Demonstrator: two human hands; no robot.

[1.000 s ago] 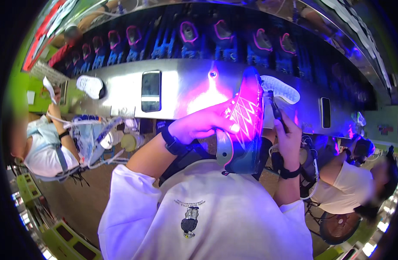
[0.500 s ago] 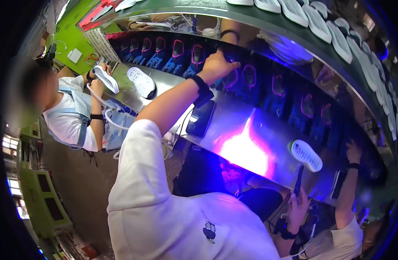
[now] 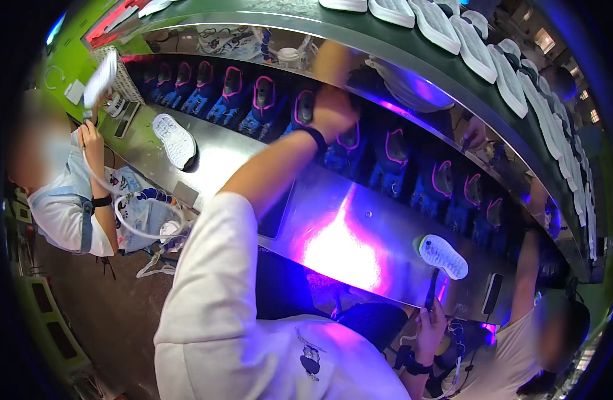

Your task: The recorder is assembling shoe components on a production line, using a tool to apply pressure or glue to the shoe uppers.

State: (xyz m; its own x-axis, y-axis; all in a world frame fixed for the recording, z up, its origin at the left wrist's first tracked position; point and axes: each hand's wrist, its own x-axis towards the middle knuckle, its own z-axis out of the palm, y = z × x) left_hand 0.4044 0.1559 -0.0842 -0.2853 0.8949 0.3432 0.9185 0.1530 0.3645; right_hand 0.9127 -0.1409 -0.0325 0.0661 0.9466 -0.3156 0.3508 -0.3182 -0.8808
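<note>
"So, which is nearer the shoes (image 3: 264, 99)?"

"The left hand (image 3: 334, 112), up at their row along the bench's (image 3: 396, 223) far side, one just left of it. Too blurred to tell if its fingers are open or closed."

"Their long axes?"

"Near to far, across the row. The right hand (image 3: 430, 329), well apart, grips a black tool (image 3: 431, 292) beside the white sole (image 3: 444, 257)."

We are holding a slim black tool (image 3: 431, 291) at four o'clock, its shaft pointing nearly toward twelve. We are reaching toward dark shoes (image 3: 263, 100) with pink-edged collars, lining up in a curve from ten to three o'clock.
</note>
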